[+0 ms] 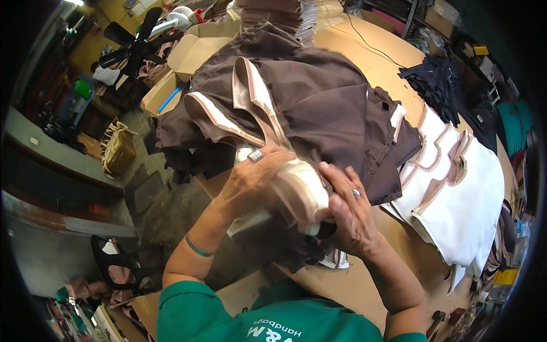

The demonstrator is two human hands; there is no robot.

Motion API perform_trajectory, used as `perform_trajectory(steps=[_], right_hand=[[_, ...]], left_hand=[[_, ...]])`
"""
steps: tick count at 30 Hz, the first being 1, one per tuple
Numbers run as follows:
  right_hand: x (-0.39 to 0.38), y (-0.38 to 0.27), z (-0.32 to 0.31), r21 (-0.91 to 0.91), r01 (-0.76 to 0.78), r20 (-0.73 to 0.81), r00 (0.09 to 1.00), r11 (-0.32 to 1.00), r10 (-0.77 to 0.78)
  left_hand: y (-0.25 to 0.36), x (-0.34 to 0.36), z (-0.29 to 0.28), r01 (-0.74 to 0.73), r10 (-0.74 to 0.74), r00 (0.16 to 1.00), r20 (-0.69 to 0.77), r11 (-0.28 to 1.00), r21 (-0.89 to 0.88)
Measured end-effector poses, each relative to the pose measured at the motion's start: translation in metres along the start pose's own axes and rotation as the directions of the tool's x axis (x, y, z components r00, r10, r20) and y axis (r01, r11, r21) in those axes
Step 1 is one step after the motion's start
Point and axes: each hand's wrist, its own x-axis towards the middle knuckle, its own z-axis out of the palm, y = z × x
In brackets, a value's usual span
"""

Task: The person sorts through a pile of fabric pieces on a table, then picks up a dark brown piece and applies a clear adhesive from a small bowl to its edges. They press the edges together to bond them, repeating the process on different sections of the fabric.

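A tan worktable (pixel 387 68) runs from near to far on the right. To the left lies a grey, patchy floor (pixel 162 199), with a black fan (pixel 132 43) and cardboard boxes (pixel 194 48) at the far left. A woven basket (pixel 117 148) stands by a grey ledge (pixel 51 151). Yellow wall (pixel 108 17) far left; cluttered shelves (pixel 484 62) far right.

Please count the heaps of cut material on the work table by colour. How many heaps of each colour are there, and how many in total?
Dark brown heap, by the left hand and right hand: 1
White heap with pink-edged pieces: 1
Black heap: 1
Total: 3 heaps on the table
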Motion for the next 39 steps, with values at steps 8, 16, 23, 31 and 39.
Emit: perform_trajectory(steps=[8,16,23,31,39], right_hand=[[-0.002,0.01,0.019,0.266,-0.125,-0.089,0.984,0.956,0.154],[-0.017,-0.007,0.024,0.246,-0.01,-0.113,0.993,0.969,0.039],[0.012,0.004,0.005,0.526,-0.446,-0.152,0.788,0.724,0.596],[-0.008,0.001,0.003,0.397,-0.353,-0.211,0.863,0.847,0.458],[-0.025,-0.031,0.027,0.353,0.025,-0.084,0.996,0.935,0.005]], left_hand=[[0.011,-0.045,0.002,0.345,-0.333,0.879,-0.341,0.938,-0.029],[0.03,-0.076,0.015,0.07,-0.818,0.49,0.301,-0.307,-0.949],[0.019,-0.082,0.035,0.08,-0.907,0.393,0.151,-0.13,-0.988],[0.027,-0.079,0.043,0.47,-0.922,0.381,0.072,0.126,-0.874],[0.051,-0.073,0.023,-0.112,-0.884,0.41,0.227,-0.296,-0.949]])
